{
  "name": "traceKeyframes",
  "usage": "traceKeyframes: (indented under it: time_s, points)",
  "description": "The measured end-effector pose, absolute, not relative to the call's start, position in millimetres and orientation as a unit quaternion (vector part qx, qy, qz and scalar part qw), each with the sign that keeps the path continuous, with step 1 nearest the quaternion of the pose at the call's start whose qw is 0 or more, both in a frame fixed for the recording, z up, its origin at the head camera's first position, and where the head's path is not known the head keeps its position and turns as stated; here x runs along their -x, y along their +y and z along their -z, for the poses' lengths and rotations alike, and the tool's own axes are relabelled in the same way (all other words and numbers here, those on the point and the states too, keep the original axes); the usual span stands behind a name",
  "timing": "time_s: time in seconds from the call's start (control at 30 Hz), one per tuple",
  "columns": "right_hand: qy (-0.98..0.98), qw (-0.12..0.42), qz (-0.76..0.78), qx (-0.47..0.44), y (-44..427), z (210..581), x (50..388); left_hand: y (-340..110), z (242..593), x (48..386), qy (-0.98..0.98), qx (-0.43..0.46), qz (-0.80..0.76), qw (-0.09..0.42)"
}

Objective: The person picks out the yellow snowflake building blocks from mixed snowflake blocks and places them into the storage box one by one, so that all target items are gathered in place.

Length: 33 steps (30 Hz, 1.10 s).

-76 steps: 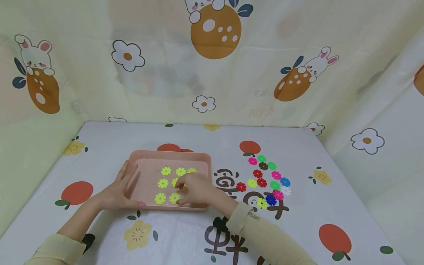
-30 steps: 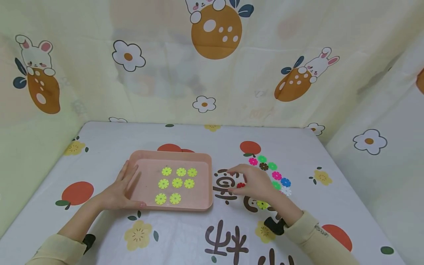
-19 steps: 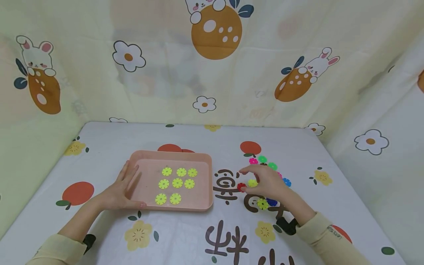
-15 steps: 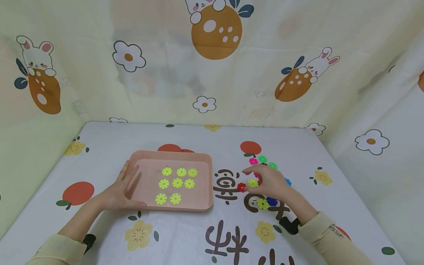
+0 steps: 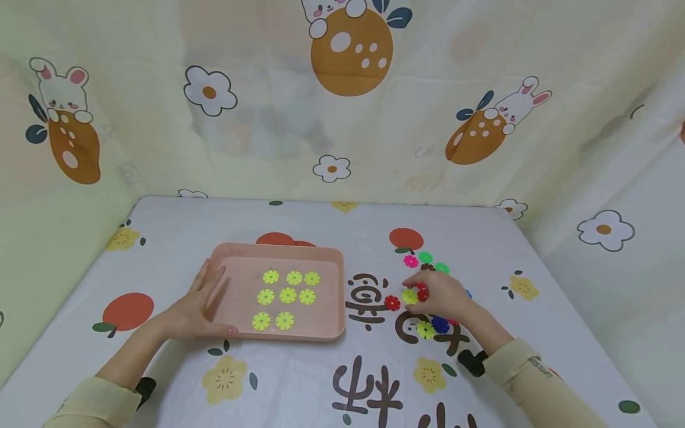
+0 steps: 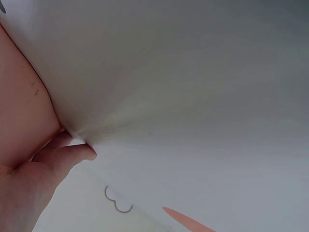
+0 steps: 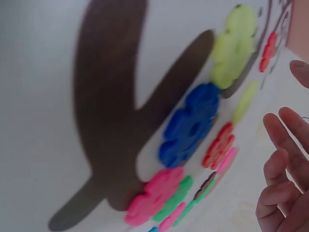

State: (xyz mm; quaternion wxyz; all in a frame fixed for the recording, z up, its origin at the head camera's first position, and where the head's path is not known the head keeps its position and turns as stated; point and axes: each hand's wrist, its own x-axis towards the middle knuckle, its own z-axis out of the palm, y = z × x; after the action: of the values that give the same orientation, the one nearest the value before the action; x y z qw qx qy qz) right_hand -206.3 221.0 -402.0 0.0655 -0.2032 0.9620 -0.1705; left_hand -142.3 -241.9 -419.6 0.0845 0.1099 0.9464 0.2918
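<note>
A pink rectangular tray (image 5: 235, 291) holds several yellow flower-shaped pieces (image 5: 288, 295) laid in rows. My left hand (image 5: 187, 309) rests against its left side, fingers spread and straight along the rim, thumb at the front edge. The left wrist view shows thumb and fingers (image 6: 79, 152) touching the tray's edge. To the right of the tray, my right hand (image 5: 441, 294) is over the scattered pieces, thumb and index finger apart on either side of a yellow flower piece (image 5: 409, 296). In the right wrist view its fingers (image 7: 277, 133) are above the pieces and pinch nothing.
Around my right hand lie loose flower pieces: a red one (image 5: 392, 303), a dark blue one (image 5: 440, 324), another yellow one (image 5: 426, 330), a pink one (image 5: 411, 261) and green ones (image 5: 425, 257). Some are hidden beneath the hand. A printed white cloth (image 5: 299, 380) covers the table.
My right hand has left the tray, where eight or so yellow pieces now show uncovered, and moved right to the loose pieces, lowering around a yellow one. My left hand has stayed put.
</note>
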Motion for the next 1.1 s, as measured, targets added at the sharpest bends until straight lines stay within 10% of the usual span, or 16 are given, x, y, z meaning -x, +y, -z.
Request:
traceKeyframes:
  time_s: [1.1]
  points:
    - [0.977,0.103,0.094,0.163,219.9,410.6,223.7,-240.8,419.6,142.3,0.946,-0.112,-0.291,0.083]
